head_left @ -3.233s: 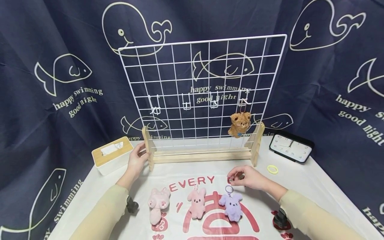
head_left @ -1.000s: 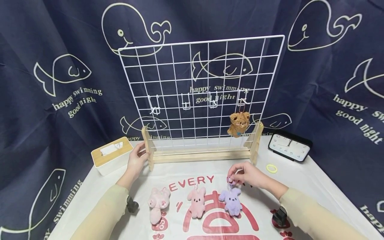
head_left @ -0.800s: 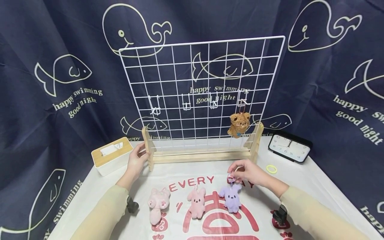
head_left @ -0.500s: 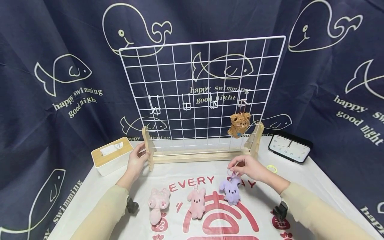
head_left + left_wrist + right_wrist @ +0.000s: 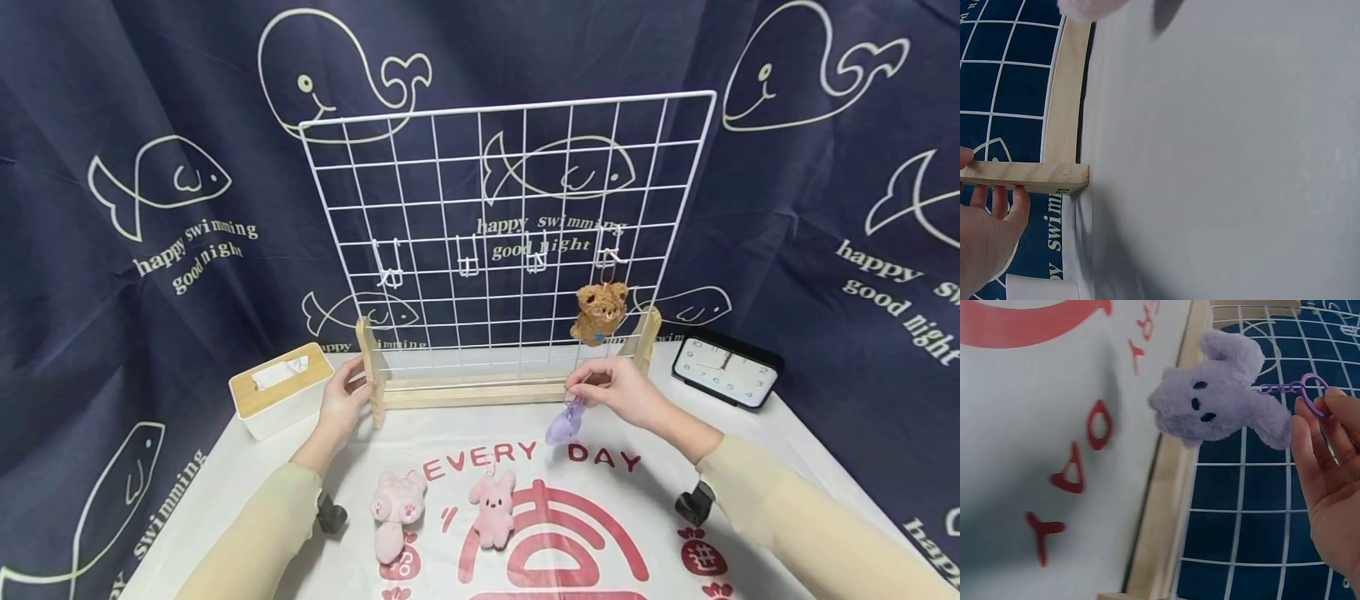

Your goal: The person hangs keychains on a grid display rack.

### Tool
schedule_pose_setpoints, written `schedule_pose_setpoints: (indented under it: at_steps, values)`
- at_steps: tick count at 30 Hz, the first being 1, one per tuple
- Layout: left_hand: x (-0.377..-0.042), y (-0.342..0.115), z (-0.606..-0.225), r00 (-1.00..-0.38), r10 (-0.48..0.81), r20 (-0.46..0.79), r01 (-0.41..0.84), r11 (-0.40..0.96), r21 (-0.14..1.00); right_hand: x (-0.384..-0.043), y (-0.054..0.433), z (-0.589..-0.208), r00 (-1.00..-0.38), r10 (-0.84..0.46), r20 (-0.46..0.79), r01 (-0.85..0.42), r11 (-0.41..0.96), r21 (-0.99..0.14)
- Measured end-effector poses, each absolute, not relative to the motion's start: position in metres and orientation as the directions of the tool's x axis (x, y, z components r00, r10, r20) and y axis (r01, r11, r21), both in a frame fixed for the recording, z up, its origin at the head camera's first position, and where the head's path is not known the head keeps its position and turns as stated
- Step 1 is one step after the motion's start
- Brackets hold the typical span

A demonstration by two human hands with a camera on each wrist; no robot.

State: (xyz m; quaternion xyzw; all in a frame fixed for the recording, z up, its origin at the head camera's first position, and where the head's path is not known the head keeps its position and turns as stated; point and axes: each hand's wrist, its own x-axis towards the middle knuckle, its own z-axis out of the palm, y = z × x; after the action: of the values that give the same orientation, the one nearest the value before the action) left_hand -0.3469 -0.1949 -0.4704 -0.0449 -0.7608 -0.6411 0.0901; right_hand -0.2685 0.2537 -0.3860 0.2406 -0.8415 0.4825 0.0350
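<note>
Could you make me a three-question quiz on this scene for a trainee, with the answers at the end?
1. By what does the right hand hold the purple plush keychain?
2. True or false: the brown bear plush hangs from a hook on the white wire grid.
3. What does the left hand grip? A) tissue box, B) wooden stand, C) desk clock.

Key: 1. its purple ring; 2. true; 3. B.
</note>
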Motion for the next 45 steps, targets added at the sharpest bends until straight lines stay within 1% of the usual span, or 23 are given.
schedule_pose_setpoints:
  at_steps: [6, 15, 22, 30, 38, 45]
  values:
    - [-0.342, -0.194, -0.464, -0.983, -0.033, 0.182, 0.175, 0.161, 0.971, -0.275, 0.248, -0.37, -0.838, -0.346, 0.422, -0.539, 0.398, -0.743]
    - [-0.345, -0.196, -0.469, -0.981, -0.036, 0.191, 0.184, 0.153, 0.971, -0.277, 0.237, -0.342, -0.817, -0.297, 0.495, -0.577, 0.397, -0.714]
    - [-0.346, -0.196, -0.47, -0.98, -0.036, 0.194, 0.186, 0.155, 0.97, -0.281, 0.232, -0.327, -0.785, -0.257, 0.564, -0.615, 0.431, -0.66]
    - [-0.345, -0.196, -0.469, -0.981, -0.039, 0.19, 0.182, 0.147, 0.972, -0.281, 0.225, -0.309, -0.763, -0.228, 0.606, -0.636, 0.436, -0.637]
    - [-0.345, -0.195, -0.469, -0.977, -0.037, 0.209, 0.202, 0.144, 0.969, -0.283, 0.22, -0.295, -0.762, -0.209, 0.613, -0.635, 0.43, -0.642]
    - [-0.345, -0.195, -0.47, -0.978, -0.043, 0.202, 0.193, 0.158, 0.968, -0.287, 0.213, -0.279, -0.703, -0.217, 0.677, -0.681, 0.48, -0.553]
